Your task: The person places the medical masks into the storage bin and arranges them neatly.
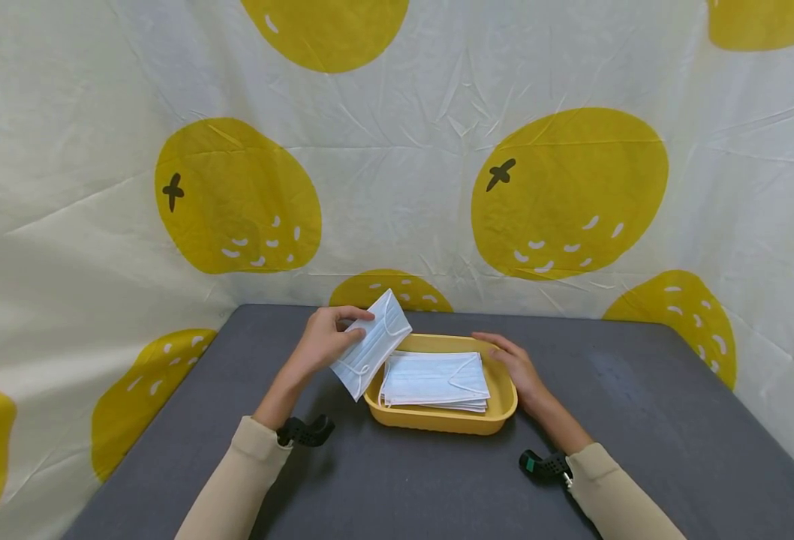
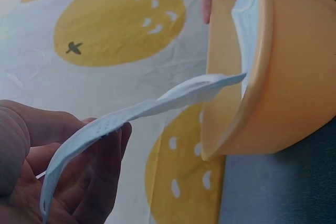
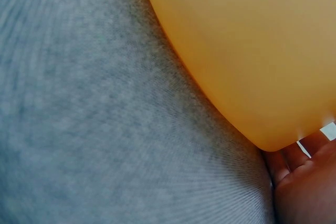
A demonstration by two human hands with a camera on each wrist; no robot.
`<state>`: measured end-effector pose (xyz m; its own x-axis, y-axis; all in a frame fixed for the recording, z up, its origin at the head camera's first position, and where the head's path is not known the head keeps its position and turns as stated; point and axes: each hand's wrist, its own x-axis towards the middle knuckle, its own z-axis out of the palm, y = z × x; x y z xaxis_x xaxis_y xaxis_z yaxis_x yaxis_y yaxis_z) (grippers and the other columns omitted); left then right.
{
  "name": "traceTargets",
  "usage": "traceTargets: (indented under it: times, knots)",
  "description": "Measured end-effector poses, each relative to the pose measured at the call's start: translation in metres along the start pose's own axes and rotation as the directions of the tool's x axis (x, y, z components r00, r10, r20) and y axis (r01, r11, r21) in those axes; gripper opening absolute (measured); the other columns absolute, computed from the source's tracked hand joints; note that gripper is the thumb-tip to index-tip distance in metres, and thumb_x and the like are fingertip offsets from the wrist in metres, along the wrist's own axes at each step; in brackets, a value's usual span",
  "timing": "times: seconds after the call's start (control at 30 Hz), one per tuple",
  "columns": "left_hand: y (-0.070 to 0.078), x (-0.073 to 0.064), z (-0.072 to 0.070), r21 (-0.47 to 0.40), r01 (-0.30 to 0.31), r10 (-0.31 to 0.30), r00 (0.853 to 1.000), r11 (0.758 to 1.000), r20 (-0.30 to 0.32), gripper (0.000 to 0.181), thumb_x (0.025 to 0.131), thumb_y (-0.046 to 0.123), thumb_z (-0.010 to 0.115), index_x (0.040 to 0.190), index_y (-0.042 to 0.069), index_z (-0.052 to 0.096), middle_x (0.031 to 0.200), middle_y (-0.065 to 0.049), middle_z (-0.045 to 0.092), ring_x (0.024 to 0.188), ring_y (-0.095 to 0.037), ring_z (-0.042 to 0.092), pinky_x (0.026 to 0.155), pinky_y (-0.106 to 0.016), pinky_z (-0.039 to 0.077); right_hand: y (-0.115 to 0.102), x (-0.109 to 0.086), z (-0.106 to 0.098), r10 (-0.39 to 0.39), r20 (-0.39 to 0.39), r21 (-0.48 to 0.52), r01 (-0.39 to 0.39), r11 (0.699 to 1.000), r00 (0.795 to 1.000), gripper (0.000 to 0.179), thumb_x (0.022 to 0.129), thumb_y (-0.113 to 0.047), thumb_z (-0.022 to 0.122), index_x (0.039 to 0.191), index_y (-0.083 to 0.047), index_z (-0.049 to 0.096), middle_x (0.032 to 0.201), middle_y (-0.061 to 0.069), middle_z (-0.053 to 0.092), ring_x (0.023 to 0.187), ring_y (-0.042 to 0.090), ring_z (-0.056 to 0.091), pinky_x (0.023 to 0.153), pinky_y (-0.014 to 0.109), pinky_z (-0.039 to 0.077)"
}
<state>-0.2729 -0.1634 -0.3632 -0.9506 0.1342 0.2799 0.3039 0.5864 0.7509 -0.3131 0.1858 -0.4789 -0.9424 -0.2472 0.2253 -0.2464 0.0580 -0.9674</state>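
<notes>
My left hand (image 1: 329,337) pinches a light blue pleated face mask (image 1: 375,343) between thumb and fingers. The mask is tilted, over the left end of a yellow plastic basket (image 1: 437,420). In the left wrist view the mask (image 2: 142,109) appears edge-on, its far end beside the basket's rim (image 2: 265,40). A stack of face masks (image 1: 434,377) lies flat in the basket, white ear loops showing. My right hand (image 1: 515,371) holds the basket's right end, thumb at the rim; in the right wrist view the basket wall (image 3: 252,51) partly hides its fingers (image 3: 296,156).
The basket stands on a dark grey table (image 1: 404,480). Behind the table hangs a white curtain (image 1: 397,187) with large yellow fruit prints. Black straps with small devices sit on the left wrist (image 1: 305,431) and right wrist (image 1: 544,465).
</notes>
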Motion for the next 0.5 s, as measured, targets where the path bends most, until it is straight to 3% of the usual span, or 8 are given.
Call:
traceTargets:
  times: [0.27,0.5]
  knots:
    - [-0.0007,0.0009,0.0033,0.001,-0.021,0.021,1.0,1.0,0.005,0.025,0.085,0.01,0.066,0.106,0.019,0.075,0.115,-0.005,0.069,0.072,-0.016,0.066,0.06,-0.025,0.049,-0.0009,0.0002,-0.0005,0.005,-0.01,-0.001,-0.005,1.0,1.0,0.037,0.1,-0.011,0.044,0.135,-0.004,0.054,0.139,-0.001,0.054,0.122,0.008,0.053,0.103,0.031,0.044]
    - [-0.002,0.0021,0.0074,0.003,-0.023,0.023,1.0,1.0,0.017,0.024,0.085,0.01,0.066,0.105,0.02,0.075,0.116,-0.004,0.069,0.067,-0.015,0.061,0.059,-0.026,0.048,-0.0005,0.0004,-0.0011,0.005,-0.005,-0.01,-0.005,1.0,1.0,0.037,0.1,-0.011,0.044,0.136,-0.005,0.054,0.143,0.008,0.05,0.121,0.005,0.053,0.103,0.028,0.044]
